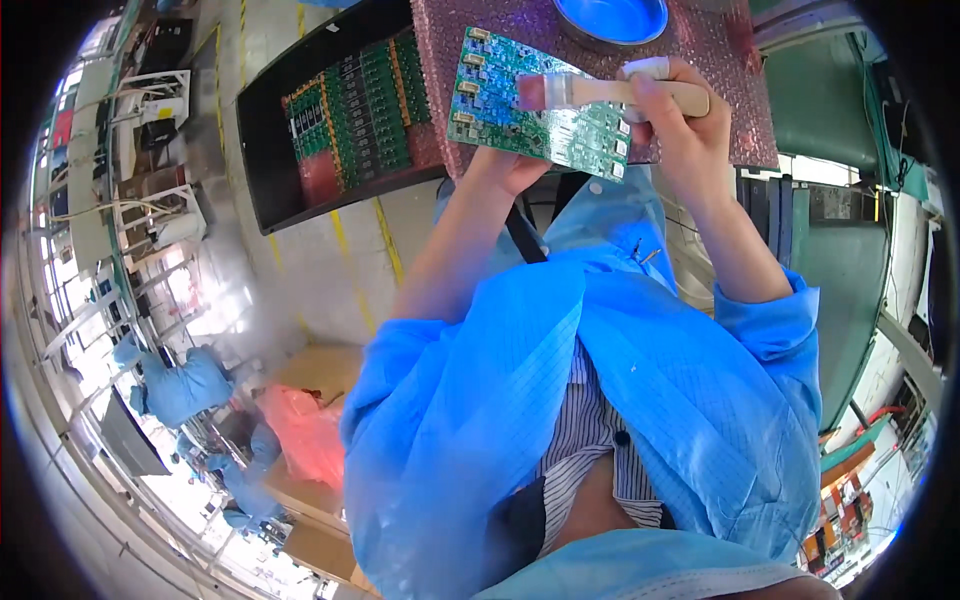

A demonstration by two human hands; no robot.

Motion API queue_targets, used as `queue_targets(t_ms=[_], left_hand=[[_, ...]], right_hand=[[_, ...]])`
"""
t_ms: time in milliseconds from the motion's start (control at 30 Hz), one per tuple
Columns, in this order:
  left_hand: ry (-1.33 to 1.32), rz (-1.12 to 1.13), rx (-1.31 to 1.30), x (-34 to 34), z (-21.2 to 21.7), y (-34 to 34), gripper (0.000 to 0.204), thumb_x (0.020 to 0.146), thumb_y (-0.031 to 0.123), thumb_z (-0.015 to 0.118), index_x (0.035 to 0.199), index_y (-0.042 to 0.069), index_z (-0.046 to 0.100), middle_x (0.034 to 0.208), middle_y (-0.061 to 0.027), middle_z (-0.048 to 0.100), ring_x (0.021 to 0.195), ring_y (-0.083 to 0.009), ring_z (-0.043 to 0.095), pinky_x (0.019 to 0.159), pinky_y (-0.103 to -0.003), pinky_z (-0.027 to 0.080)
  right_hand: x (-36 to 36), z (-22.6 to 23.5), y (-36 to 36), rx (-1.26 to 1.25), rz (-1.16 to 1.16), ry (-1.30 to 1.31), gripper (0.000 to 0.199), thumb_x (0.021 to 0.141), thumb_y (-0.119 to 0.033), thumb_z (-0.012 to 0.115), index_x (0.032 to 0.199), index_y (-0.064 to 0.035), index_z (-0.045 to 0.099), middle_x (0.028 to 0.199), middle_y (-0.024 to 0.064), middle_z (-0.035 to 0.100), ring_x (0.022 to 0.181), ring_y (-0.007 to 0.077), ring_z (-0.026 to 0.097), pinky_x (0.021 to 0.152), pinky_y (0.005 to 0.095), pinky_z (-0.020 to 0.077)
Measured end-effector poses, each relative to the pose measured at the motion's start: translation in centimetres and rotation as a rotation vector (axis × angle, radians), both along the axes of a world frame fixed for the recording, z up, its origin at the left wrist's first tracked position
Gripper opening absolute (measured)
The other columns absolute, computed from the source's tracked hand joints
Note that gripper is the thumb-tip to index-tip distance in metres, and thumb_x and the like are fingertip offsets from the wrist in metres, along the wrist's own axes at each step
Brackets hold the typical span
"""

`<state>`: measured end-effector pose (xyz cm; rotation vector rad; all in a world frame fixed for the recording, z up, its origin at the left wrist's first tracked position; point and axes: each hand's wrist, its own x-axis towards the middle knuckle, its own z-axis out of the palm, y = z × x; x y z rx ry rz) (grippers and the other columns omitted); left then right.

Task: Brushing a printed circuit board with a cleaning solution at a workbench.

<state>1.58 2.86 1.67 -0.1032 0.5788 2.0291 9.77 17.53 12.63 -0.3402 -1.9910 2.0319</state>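
right hand (690, 118) is closed around the wooden handle of a flat brush (600, 92), a white wrap (646, 67) on one finger. the brush's bristles lie over the face of a green circuit board (572, 130). left hand (512, 172) holds that board at its near edge, fingers mostly hidden beneath. behind it are pink bubble wrap (722, 85) and a round metal bowl (659, 28), blue inside. to the left, a black tray (262, 150) carries more green boards (365, 115).
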Motion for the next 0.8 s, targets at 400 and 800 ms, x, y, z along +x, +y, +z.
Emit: queue_targets(t_ms=[400,800], left_hand=[[-0.017,0.012,0.001,-0.4,-0.2,-0.5,0.041,0.079,0.032,0.052,0.109,0.004,0.047,0.107,-0.0104,0.053,0.099,-0.0245,0.051,0.085,-0.042,0.042],[0.059,0.023,0.021,-0.4,-0.6,-0.7,0.040,0.080,0.032,0.051,0.109,0.005,0.046,0.109,-0.0112,0.051,0.099,-0.0251,0.051,0.085,-0.041,0.042]], right_hand=[[0.7,-0.6,0.8,0.015,-0.054,-0.025,0.016,0.083,-0.016,0.052,0.089,-0.0020,0.057,0.065,-0.0009,0.053,0.053,0.0020,0.046,0.047,0.0148,0.0369],[0.7,1.2,-1.0,0.200,0.083,0.274,0.015,0.081,-0.009,0.052,0.092,0.0000,0.056,0.078,0.0046,0.056,0.059,0.0051,0.049,0.050,0.0174,0.0405]])
